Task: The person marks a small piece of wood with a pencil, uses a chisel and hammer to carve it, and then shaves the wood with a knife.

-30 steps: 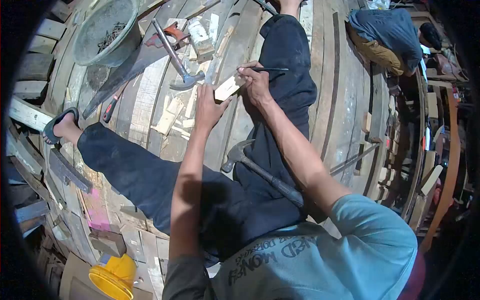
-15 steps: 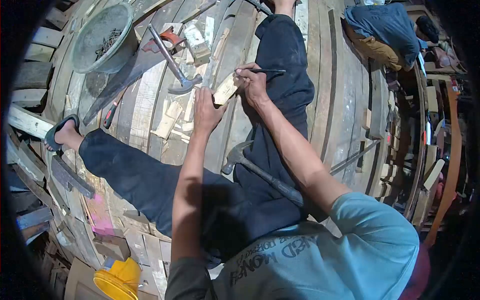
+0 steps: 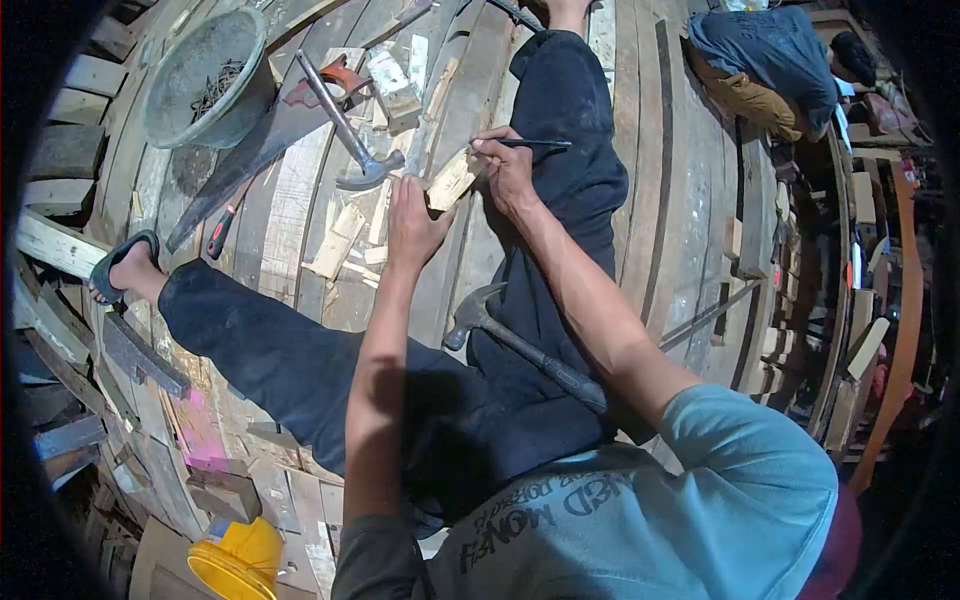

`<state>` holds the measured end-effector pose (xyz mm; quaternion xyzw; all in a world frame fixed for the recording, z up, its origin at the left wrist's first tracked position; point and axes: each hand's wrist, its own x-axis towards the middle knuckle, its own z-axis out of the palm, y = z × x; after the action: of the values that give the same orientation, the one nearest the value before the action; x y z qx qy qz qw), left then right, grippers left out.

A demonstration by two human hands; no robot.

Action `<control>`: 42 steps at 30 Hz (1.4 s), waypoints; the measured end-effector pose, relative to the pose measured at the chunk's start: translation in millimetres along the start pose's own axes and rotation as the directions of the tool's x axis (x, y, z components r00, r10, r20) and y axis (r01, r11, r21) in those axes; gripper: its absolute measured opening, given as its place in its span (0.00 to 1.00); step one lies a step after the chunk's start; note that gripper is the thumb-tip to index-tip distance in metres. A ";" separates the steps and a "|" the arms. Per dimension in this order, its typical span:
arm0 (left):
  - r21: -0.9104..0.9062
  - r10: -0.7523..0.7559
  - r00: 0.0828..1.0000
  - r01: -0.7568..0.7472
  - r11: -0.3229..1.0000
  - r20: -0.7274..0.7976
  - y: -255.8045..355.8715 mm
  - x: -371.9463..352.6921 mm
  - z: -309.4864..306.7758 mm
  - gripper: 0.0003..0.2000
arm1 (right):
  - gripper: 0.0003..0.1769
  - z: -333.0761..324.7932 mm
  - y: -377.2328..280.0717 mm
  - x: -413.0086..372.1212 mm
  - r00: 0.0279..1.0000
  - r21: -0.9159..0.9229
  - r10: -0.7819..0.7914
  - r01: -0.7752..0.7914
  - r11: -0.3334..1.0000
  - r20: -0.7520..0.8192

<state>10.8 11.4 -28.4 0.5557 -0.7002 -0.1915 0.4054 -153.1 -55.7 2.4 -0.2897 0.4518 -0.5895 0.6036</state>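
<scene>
My left hand (image 3: 412, 218) is closed around the near end of a short, pale wood block (image 3: 453, 182), steadying it on the plank floor. Pinched in the fingers of my right hand (image 3: 508, 170) is a thin dark pencil (image 3: 548, 143), its shaft pointing right across my leg. The right hand rests at the far end of the block; the pencil's tip is hidden by the fingers. Just up and left of my left hand lies a claw hammer (image 3: 352, 137) with a metal handle. A second claw hammer (image 3: 520, 348) with a dark grip lies against my thigh.
A grey bucket (image 3: 165, 105) holding nails stands at upper left, beside a red-handled handsaw (image 3: 222, 172). Wood offcuts (image 3: 335, 240) and a red-and-black-handled tool (image 3: 220, 232) lie around. A yellow bucket (image 3: 250, 548) sits lower left. Another person (image 3: 765, 55) crouches at upper right.
Both hands keep almost the same place on the block and pencil. At upper right, the other person's head and arm have shifted slightly.
</scene>
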 end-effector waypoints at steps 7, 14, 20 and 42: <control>0.083 -0.016 1.000 0.018 0.996 -0.021 -9.2 -6.0 8.2 0.27 | 0.06 -4.5 6.8 4.2 1.000 0.024 -0.007 0.006 1.000 0.005; -0.014 -0.007 1.000 0.007 1.000 -0.006 3.3 2.0 -3.7 0.25 | 0.07 0.5 0.4 -0.4 1.000 0.016 0.012 -0.012 1.000 0.001; 0.012 0.014 1.000 -0.014 1.000 -0.024 4.4 1.6 -4.1 0.24 | 0.07 -0.6 0.3 -0.2 0.999 0.007 0.034 -0.035 0.999 0.028; -0.013 -0.009 1.000 0.009 1.000 -0.021 3.4 2.6 -3.4 0.23 | 0.06 -3.4 5.6 2.0 0.997 0.026 0.028 -0.030 0.999 0.065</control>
<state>11.1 10.7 -23.1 0.5582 -0.6921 -0.1918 0.4154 -153.9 -56.3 -4.4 -0.2940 0.4283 -0.5769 0.6303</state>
